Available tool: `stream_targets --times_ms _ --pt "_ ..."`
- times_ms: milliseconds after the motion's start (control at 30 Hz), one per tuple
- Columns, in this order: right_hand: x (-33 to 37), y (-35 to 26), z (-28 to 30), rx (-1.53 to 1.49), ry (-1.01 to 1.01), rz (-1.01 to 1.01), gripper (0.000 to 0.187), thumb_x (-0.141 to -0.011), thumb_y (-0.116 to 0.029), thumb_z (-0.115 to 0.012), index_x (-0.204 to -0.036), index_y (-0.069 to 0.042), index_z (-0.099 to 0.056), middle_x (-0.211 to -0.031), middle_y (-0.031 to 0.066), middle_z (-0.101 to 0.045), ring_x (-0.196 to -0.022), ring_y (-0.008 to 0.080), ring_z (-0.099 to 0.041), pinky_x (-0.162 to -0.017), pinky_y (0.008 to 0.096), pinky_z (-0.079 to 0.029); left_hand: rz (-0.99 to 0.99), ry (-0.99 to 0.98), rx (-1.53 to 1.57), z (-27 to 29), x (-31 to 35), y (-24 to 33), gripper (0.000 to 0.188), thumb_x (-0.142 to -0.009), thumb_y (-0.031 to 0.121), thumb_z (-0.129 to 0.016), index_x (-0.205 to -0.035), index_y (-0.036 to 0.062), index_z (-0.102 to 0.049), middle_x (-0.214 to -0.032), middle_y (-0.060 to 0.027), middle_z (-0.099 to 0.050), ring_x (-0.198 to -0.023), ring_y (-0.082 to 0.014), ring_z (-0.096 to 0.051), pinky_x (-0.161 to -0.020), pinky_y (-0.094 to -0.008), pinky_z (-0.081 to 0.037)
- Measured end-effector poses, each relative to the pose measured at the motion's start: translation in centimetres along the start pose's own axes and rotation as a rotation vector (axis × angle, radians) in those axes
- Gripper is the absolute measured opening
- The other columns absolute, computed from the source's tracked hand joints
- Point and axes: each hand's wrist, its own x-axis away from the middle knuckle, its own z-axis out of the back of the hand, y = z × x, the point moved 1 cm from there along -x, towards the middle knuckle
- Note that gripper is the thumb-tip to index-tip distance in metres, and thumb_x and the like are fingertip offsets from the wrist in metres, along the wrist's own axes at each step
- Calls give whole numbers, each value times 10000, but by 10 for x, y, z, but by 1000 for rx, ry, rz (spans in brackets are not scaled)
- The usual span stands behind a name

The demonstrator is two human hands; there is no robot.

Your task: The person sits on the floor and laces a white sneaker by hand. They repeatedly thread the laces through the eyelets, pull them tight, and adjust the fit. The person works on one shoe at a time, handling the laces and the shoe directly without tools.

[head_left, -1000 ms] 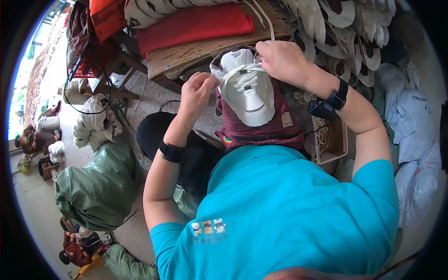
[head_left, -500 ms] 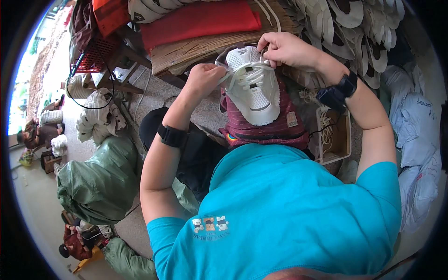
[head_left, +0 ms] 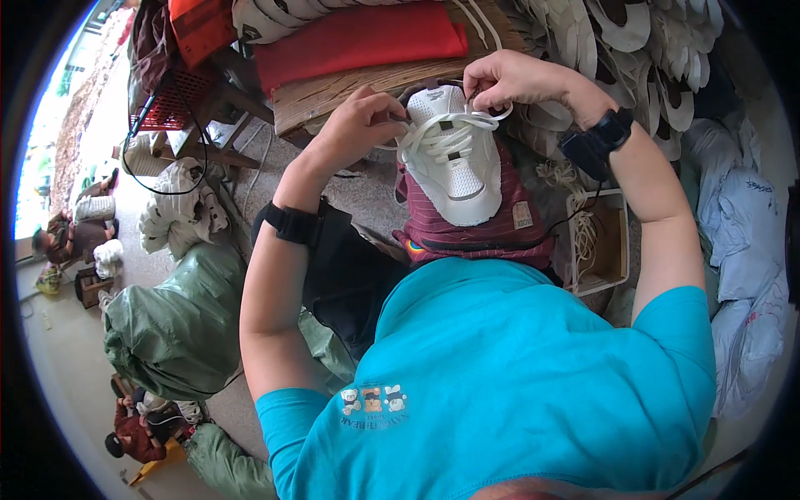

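Note:
A white sports shoe (head_left: 454, 158) lies on a striped maroon cloth (head_left: 492, 233) over my lap, toe pointing toward me. My left hand (head_left: 358, 125) pinches a white lace end at the shoe's left side, near the top eyelets. My right hand (head_left: 508, 79) grips a loop of the same white lace (head_left: 442, 137) just above the shoe's tongue. Both wrists carry black bands. The lace crosses the shoe front in several rows.
A wooden bench edge (head_left: 333, 92) with red cloth (head_left: 358, 37) runs behind the shoe. Stacks of white insoles (head_left: 633, 50) fill the upper right. A small box of laces (head_left: 596, 242) sits at my right. Green sacks (head_left: 179, 325) and seated people (head_left: 62, 237) are at left.
Both hands have moved up toward the shoe's tongue and drawn the lace; the shoe has shifted farther from me on the lap cloth.

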Motion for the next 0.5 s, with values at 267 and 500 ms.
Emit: stream_targets --times_ms 267,500 --pt "-10 -4 -9 214 163 -25 317 -821 -306 -716 -839 8 -683 -793 72 -594 -756 179 -592 -675 330 -471 309 25 103 -14 -15 4 261 -818 249 -694 -839 -10 -707 -785 -82 -603 -703 -171 -591 -664 -294 -486" --pt "-36 -31 -27 -317 404 120 197 -898 -203 -665 -899 -7 -689 -833 9 -650 -763 73 -576 -682 245 -467 181 353 233 -30 -9 28 220 -904 216 -653 -872 3 -695 -827 -31 -608 -777 -122 -570 -726 -261 -454"
